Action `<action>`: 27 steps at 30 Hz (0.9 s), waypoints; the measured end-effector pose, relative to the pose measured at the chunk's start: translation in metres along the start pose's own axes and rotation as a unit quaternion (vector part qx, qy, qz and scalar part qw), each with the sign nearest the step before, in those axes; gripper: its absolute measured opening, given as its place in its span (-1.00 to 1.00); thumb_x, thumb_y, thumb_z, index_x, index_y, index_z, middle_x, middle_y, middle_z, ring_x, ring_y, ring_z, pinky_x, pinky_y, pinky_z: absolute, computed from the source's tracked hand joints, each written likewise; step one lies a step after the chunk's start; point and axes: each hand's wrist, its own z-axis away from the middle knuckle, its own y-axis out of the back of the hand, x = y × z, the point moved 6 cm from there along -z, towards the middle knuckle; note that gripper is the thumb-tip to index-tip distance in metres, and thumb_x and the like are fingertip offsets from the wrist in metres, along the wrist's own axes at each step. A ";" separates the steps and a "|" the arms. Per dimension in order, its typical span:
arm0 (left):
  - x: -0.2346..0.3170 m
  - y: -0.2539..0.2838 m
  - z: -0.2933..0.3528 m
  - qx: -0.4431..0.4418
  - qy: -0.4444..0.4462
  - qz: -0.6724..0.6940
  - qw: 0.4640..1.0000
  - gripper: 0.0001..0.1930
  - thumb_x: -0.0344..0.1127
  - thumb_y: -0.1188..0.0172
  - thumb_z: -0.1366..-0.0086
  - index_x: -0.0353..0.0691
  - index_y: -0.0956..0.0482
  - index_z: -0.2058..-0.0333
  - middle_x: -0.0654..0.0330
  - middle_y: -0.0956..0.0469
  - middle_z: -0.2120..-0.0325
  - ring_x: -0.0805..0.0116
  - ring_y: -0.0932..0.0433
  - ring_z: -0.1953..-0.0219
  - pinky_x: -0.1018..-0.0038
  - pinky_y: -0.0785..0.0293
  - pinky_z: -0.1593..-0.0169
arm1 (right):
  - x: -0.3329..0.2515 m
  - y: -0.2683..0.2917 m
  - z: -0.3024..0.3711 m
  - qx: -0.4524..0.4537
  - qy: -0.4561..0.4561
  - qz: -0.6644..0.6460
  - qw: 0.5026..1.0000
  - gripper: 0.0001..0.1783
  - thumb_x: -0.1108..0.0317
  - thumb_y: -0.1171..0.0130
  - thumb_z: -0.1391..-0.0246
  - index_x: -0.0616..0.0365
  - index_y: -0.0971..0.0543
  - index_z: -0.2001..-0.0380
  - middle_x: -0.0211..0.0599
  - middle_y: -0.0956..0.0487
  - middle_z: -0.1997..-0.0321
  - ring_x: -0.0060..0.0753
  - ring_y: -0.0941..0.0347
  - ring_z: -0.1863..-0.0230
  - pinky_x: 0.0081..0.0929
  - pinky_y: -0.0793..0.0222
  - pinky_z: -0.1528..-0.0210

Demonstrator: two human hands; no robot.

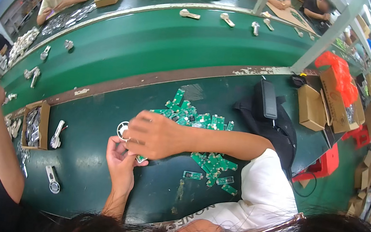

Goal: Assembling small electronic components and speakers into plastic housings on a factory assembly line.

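A white plastic fan housing with a round spoked end (122, 130) is in my left hand (121, 161), whose fingers are closed round it from below. My right hand (152, 135) lies across the housing with its fingers curled and slightly blurred. It hides most of the housing and whatever its own fingertips hold. A small green circuit board (141, 159) peeks out under the right hand, beside the left fingertips. Many loose green circuit boards (209, 164) lie in a pile around and beyond my right forearm. Two white fan housings (57, 134) (53, 179) lie to the left.
A cardboard box of metallic parts (37, 124) stands left, near another person's arm (5, 152). Beyond runs a green conveyor belt (158, 41) with scattered white parts. A black bag (282, 134) with a dark device (266, 99) and an open carton (311, 107) are at right.
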 end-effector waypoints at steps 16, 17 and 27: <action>0.020 0.006 0.002 0.037 -0.075 -0.059 0.995 -0.41 -0.36 -0.06 -0.32 -0.13 -0.02 -0.25 0.08 -0.32 -0.02 0.26 -0.52 0.07 0.43 -0.61 0.24 | 0.115 -0.089 0.022 -0.041 -0.543 -0.529 0.651 -0.48 0.46 -0.31 0.06 0.32 -0.42 -0.01 -0.22 -0.61 0.39 -0.58 -0.51 0.47 -0.61 -0.41 0.45; 0.019 0.006 0.003 0.007 -0.071 -0.087 0.994 -0.42 -0.38 -0.06 -0.31 -0.14 -0.03 -0.24 0.07 -0.32 -0.02 0.28 -0.52 0.09 0.45 -0.60 0.26 | 0.144 -0.094 0.026 -0.049 -0.580 -0.490 0.649 -0.50 0.44 -0.34 0.10 0.34 -0.44 0.05 -0.16 -0.61 0.39 -0.52 -0.52 0.48 -0.59 -0.45 0.45; 0.021 -0.002 0.003 -0.021 -0.232 -0.422 0.876 -0.86 -0.50 -0.15 -0.18 -0.26 -0.54 0.25 0.12 -0.56 0.40 0.25 -0.59 0.41 0.45 -0.52 0.40 | 0.367 -0.113 0.099 -0.229 -0.548 0.152 0.790 -0.38 0.15 -0.27 0.04 -0.01 -0.39 -0.12 0.02 -0.30 -0.15 0.09 -0.26 -0.15 -0.04 -0.31 -0.10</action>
